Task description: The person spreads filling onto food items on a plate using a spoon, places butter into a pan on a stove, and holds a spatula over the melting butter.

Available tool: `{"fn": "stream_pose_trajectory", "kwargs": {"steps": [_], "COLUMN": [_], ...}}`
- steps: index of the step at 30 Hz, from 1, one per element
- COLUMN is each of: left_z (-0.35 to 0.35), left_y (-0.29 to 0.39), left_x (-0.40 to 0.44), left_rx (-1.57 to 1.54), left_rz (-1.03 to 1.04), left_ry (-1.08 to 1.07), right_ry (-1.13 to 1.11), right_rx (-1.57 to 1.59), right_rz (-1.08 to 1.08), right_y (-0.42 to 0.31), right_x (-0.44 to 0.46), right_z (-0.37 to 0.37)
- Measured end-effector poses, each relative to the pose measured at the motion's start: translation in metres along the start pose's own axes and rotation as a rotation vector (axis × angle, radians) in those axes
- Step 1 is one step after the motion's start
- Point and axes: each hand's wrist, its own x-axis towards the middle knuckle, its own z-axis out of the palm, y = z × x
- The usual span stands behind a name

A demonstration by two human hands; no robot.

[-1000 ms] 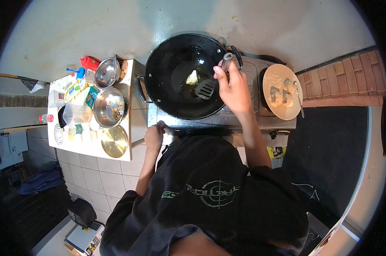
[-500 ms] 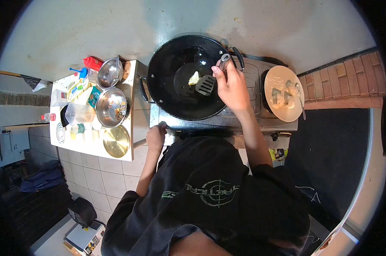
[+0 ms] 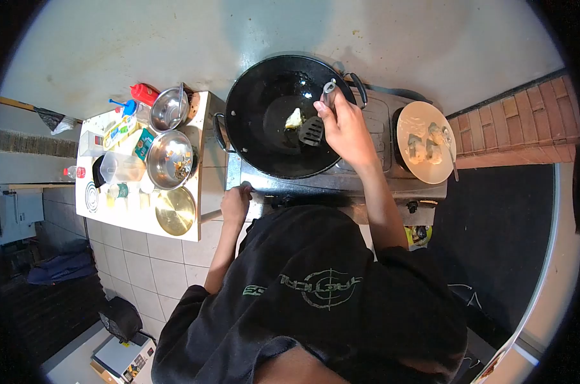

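My right hand (image 3: 349, 134) is wrapped round the handle of a slotted spatula (image 3: 311, 132), whose dark blade rests low inside a black wok (image 3: 258, 150). Just left of the blade, a small pale yellow-white lump (image 3: 294, 120), perhaps butter, lies on the shiny wok bottom. The wok stands on a metal gas stove (image 3: 392, 185). At the stove's front left corner my left hand (image 3: 236, 203) is closed, its fingertips at a small dark part, possibly a knob; what it grips is too small to make out.
Right of the wok, a beige plate (image 3: 413, 173) carries several food pieces and a spoon. On the white table (image 3: 136, 221) at left stand two steel bowls (image 3: 168, 109), a gold-coloured round lid or dish (image 3: 174, 211), a clear jug (image 3: 121, 168) and a red bottle (image 3: 144, 94). A wall rises behind the stove.
The spatula blade has shifted slightly right, so a small gap now shows between it and the pale lump. My left hand stays at the stove corner.
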Motion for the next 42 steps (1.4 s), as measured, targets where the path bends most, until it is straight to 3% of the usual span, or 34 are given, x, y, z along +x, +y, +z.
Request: {"fn": "stream_pose_trajectory", "kwargs": {"steps": [6,15,17,26,29,38,42], "left_z": [0.002,0.003,0.001,0.003,0.001,-0.001,-0.004], "left_y": [-0.004,-0.007,-0.005,-0.007,-0.005,-0.002,0.002], "left_x": [0.003,0.007,0.005,0.006,0.005,0.003,0.002], "left_rx": [0.019,0.065,0.05,0.041,0.034,0.011,0.044], "left_rz": [0.011,0.028,0.032,0.006,0.023,0.027,0.018], "left_ry": [-0.007,-0.032,-0.027,-0.027,-0.01,-0.009,-0.023], "right_ry": [-0.088,0.017,-0.09,0.006,-0.089,-0.006,-0.045], "right_rx": [-0.12,0.001,-0.058,0.02,-0.047,0.05,-0.047], "right_rz": [0.074,0.038,0.154,0.066,0.114,0.109,0.107], "right_y": [-0.002,-0.001,-0.008,0.002,-0.006,-0.002,0.005], "right_x": [-0.001,-0.002,-0.002,-0.005,-0.005,-0.008,-0.008], "right_z": [0.002,0.001,-0.001,0.004,-0.001,0.002,0.003]}}
